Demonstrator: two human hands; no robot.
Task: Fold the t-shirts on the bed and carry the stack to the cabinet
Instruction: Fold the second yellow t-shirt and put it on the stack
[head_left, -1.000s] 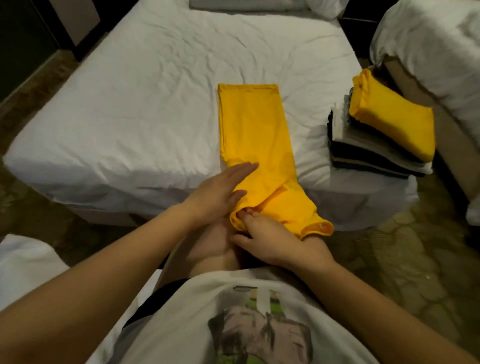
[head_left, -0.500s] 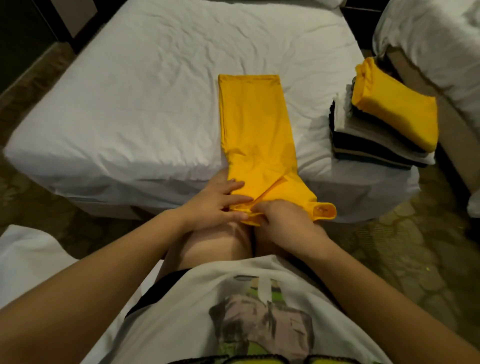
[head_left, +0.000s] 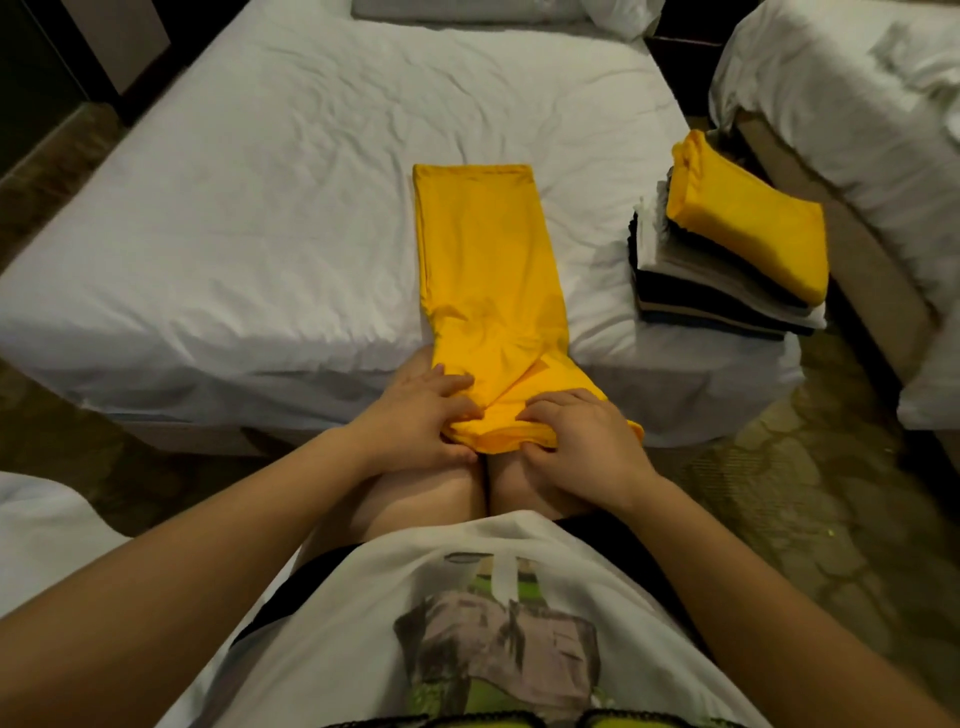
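Note:
A yellow t-shirt (head_left: 485, 270), folded into a long narrow strip, lies on the white bed (head_left: 270, 208) with its near end hanging over the bed's front edge onto my knees. My left hand (head_left: 421, 415) grips the near end at its left corner, thumb underneath. My right hand (head_left: 582, 436) grips the same end at the right, fingers curled over the bunched cloth. A stack of folded t-shirts (head_left: 727, 270), with a yellow one on top, sits on the bed's near right corner.
A second bed with white bedding (head_left: 857, 104) stands at the right, close beside the stack. A pillow (head_left: 467, 8) lies at the far end of the bed. Patterned floor (head_left: 831, 493) shows at the right. White bedding (head_left: 41, 535) lies at my lower left.
My left hand slid from flat on the shirt down to its near end. Both hands now hold that end, and the loose sleeve at the right has been tucked in.

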